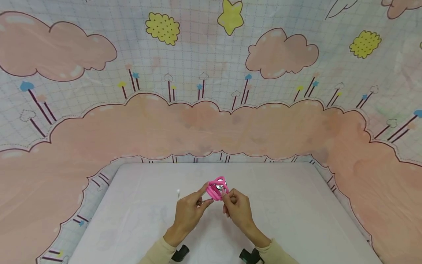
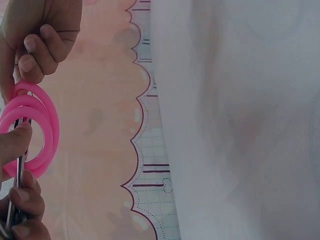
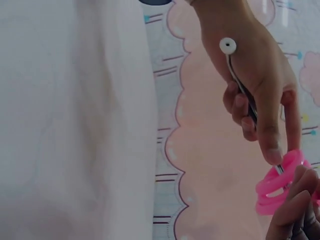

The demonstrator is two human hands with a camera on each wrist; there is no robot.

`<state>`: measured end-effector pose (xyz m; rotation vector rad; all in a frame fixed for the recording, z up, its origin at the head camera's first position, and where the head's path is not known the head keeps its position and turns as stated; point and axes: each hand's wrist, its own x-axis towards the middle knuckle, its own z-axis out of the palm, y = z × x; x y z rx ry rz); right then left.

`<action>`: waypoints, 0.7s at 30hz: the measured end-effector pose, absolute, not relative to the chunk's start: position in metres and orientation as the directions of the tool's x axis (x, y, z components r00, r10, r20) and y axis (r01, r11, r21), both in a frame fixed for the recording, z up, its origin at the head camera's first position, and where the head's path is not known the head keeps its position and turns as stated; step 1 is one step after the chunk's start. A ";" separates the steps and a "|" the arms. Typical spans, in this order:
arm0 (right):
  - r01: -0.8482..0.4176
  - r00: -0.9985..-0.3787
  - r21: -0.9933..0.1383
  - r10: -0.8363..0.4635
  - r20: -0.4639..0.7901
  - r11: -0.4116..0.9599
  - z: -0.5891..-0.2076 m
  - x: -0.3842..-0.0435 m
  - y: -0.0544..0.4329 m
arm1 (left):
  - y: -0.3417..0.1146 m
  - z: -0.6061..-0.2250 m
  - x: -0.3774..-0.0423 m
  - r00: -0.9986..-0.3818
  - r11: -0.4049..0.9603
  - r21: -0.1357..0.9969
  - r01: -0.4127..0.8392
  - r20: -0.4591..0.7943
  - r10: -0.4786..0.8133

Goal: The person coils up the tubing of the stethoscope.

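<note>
A stethoscope with pink tubing (image 1: 213, 195) is held between both hands above the table, its tube wound into loops. My left hand (image 1: 188, 211) grips it, thumb and fingers on the loops and the metal ear tubes. One white ear tip (image 3: 227, 46) sticks out past the back of that hand. From the other side, my right hand (image 1: 240, 211) pinches the edge of the loops with thumb and index finger. A silvery disc shows inside the pink coil in the head view. In the left wrist view, the loops (image 2: 52, 120) hang between the two hands.
A white-covered table (image 1: 132, 220) lies under the hands. Behind and around it hangs a cloth (image 1: 211, 128) printed with pink clouds and stars. Black wrist devices (image 1: 180, 253) sit at both sleeves near the front edge of the view.
</note>
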<state>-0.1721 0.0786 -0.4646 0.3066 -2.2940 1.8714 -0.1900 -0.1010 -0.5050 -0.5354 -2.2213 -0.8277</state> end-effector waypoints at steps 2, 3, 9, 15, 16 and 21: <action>-0.257 -0.966 -0.949 -0.025 0.257 0.183 -0.466 -0.171 0.077 | -0.101 -0.506 -0.190 -0.677 0.708 0.412 0.574 0.725 0.128; -0.257 -0.966 -0.950 -0.015 0.258 0.176 -0.466 -0.171 0.077 | -0.101 -0.506 -0.190 -0.680 0.706 0.416 0.573 0.723 0.126; -0.274 -0.960 -0.949 0.009 0.278 0.154 -0.467 -0.172 0.077 | -0.103 -0.507 -0.191 -0.700 0.696 0.444 0.564 0.704 0.118; -0.335 -0.938 -0.917 0.012 0.346 0.216 -0.468 -0.173 0.078 | -0.104 -0.506 -0.190 -0.709 0.692 0.454 0.561 0.695 0.119; -0.354 -0.930 -0.907 0.018 0.367 0.229 -0.467 -0.173 0.078 | -0.105 -0.507 -0.190 -0.711 0.695 0.452 0.559 0.693 0.120; -0.430 -0.889 -0.853 0.025 0.457 0.296 -0.464 -0.174 0.082 | -0.106 -0.507 -0.189 -0.728 0.703 0.459 0.543 0.675 0.123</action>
